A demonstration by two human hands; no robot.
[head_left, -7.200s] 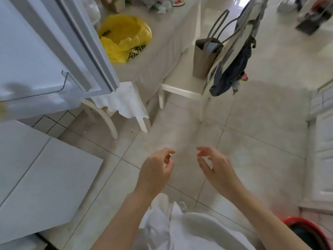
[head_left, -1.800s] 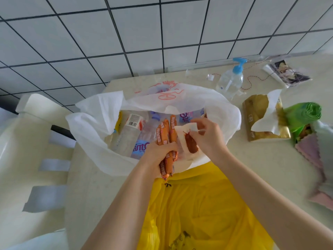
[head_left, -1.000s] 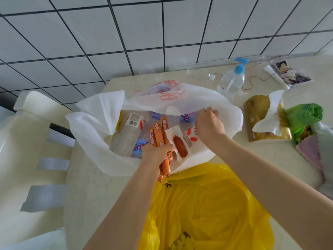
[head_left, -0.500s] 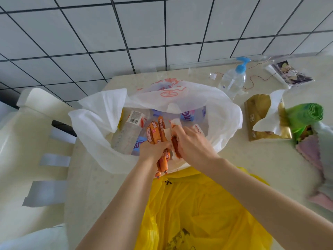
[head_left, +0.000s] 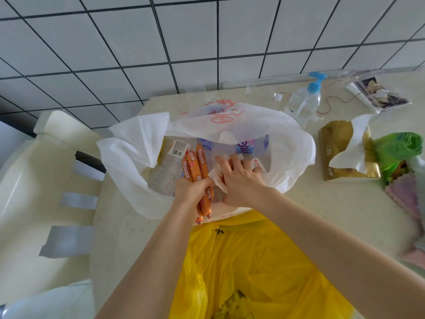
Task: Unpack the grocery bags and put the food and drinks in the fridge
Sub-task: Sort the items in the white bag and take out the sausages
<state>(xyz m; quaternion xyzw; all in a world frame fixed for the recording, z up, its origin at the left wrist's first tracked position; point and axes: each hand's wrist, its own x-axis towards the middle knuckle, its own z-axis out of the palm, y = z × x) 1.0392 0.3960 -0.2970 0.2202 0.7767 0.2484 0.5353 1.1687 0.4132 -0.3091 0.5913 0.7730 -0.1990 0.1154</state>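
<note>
- pale table (head_left: pixel 322 215) against a tiled wall (head_left: pixel 207 31).
- nearest: yellow bag (head_left: pixel 253 261).
- left hand (head_left: pixel 192 191) wrapped round a bundle of orange sausages (head_left: pixel 195 164) over the white bag (head_left: pixel 128 162).
- right hand (head_left: pixel 241 178) alongside, inside the bag, fingers on white packets (head_left: pixel 215 174); grip unclear.
- beyond: bottles (head_left: pixel 247 146) in the bag.

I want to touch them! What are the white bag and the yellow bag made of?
The white bag looks like thin, matte, half-see-through plastic film: bottle labels show faintly through its crumpled wall. The yellow bag looks like thin, glossier plastic film, with shiny creases and soft folds. Both look soft and would probably crinkle.
</note>
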